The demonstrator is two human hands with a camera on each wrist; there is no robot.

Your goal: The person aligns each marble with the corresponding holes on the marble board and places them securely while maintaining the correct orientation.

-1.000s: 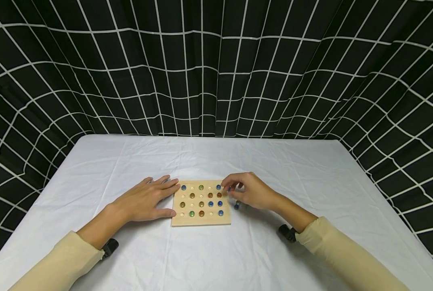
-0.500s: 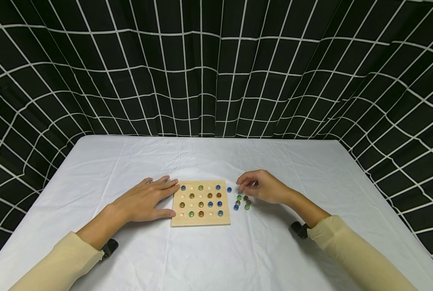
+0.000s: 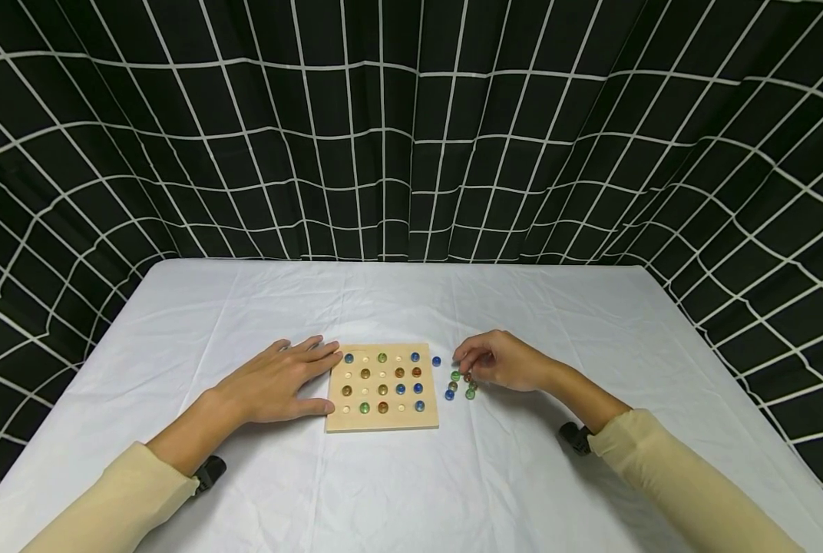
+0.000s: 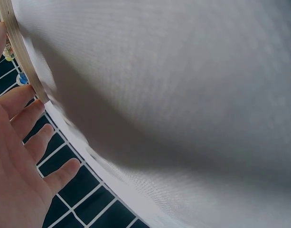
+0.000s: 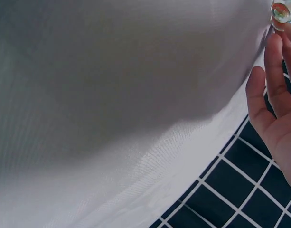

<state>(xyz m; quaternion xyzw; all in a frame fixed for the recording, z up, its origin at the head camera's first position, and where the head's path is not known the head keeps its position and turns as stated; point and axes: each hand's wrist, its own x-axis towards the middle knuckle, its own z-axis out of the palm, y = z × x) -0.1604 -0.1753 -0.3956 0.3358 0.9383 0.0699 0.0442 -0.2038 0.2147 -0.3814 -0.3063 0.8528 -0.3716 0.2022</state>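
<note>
A pale wooden board [image 3: 384, 422] with rows of holes lies in front of me, many holes filled with blue, green, amber and red glass marbles. My left hand [image 3: 276, 380] lies spread at its left side, thumb and fingertips resting on the edge; the left wrist view shows these straight fingers beside the board's side [image 4: 23, 52]. Right of the board, my right hand [image 3: 504, 361] reaches down into a small group of loose marbles. Its curled fingertips pinch a reddish-brown marble [image 3: 467, 377]. In the right wrist view, an orange-green marble [image 5: 281, 13] shows above the fingers [image 5: 274, 71].
A single blue marble [image 3: 436, 361] lies just off the board's upper right edge. Green marbles [image 3: 470, 394] and another blue marble [image 3: 449, 395] are in the loose group. A white cloth [image 3: 384, 491] covers the table, with a black gridded curtain [image 3: 411, 153] behind.
My right hand has left the board's right edge, moved right, then lowered to the loose marbles. The left hand stays in place on the board's edge.
</note>
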